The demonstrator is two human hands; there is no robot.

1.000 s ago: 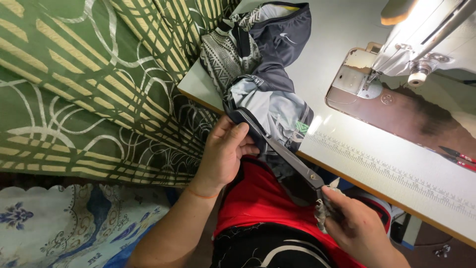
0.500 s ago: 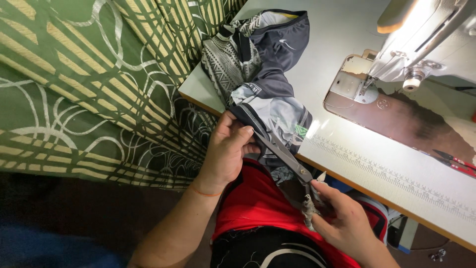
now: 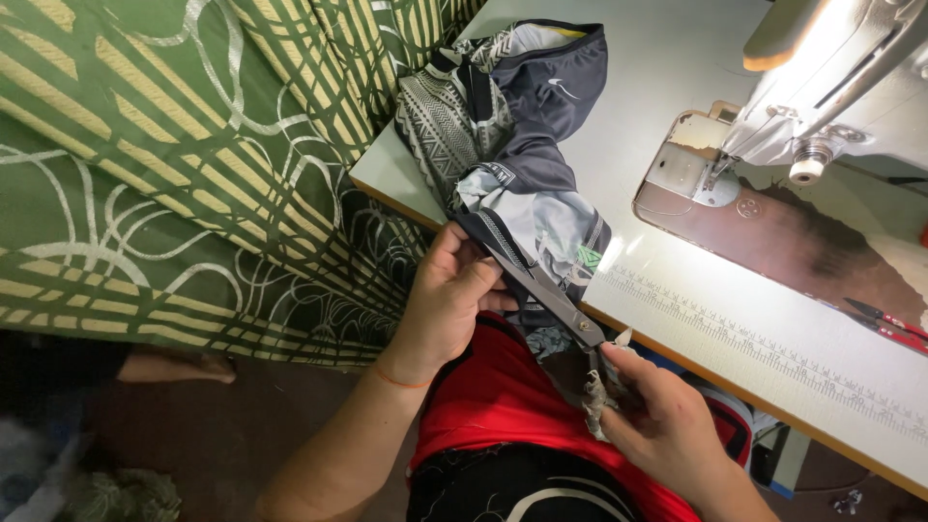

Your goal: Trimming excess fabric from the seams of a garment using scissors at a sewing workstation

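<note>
A grey and patterned garment (image 3: 527,135) lies bunched on the white table (image 3: 773,338) and hangs over its near edge. My left hand (image 3: 454,295) pinches the hanging edge of that garment just below the table edge. My right hand (image 3: 662,425) grips the cloth-wrapped handles of a pair of large scissors (image 3: 551,300), whose blades run up along the fabric toward my left hand. Red cloth (image 3: 503,406) covers my lap beneath both hands.
A sewing machine (image 3: 831,87) stands at the back right, its lamp lighting the metal plate (image 3: 691,169). A printed ruler (image 3: 773,353) runs along the table front. Small red-handled snips (image 3: 894,324) lie at the far right. A green patterned curtain (image 3: 184,164) fills the left.
The view has shifted a little. Both hands keep their hold, and the scissors stay along the garment's hanging edge.
</note>
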